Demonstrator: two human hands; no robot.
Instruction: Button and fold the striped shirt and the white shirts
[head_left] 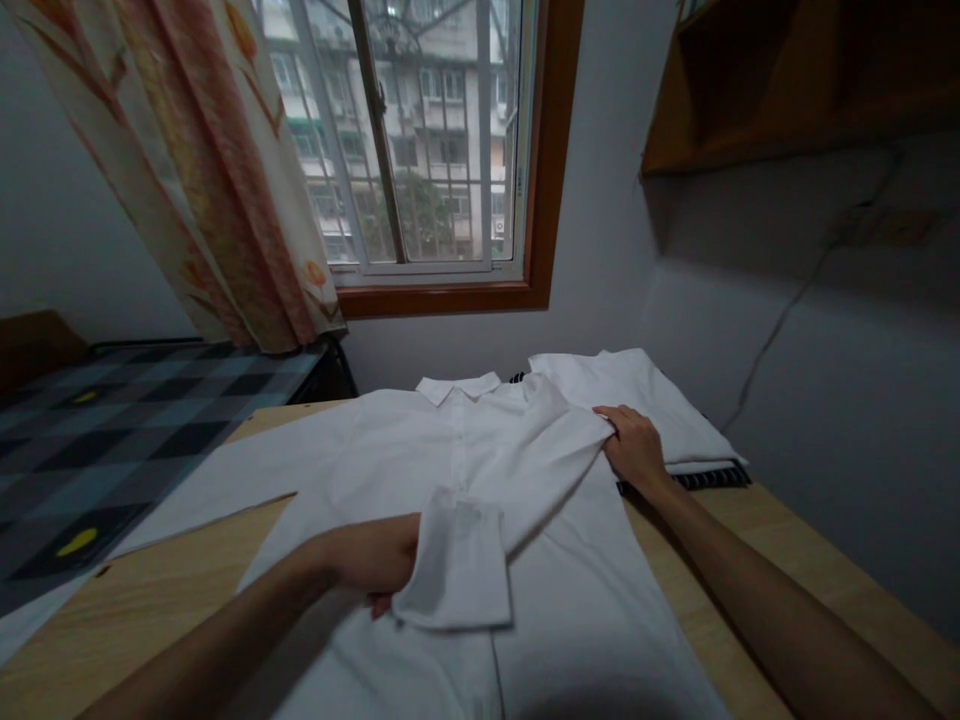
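Note:
A white collared shirt point(352, 440) lies spread with its buttoned front up and its collar at the far end. One sleeve reaches out to the left; the other is folded across the front, its cuff point(469, 570) near the middle. My left hand point(379, 555) is closed at the cuff's opening, with most of its fingers hidden behind the cloth. At the shirt's right edge, my right hand point(634, 445) pinches the folded sleeve near the upper arm.
Folded white clothes point(622, 390) are stacked at the back right, over a dark striped cloth point(712, 477). The wooden table point(810, 560) runs beneath. A checked bed point(150, 400) stands at left, by a curtain point(217, 180) and window point(427, 150). A shelf point(750, 130) hangs upper right.

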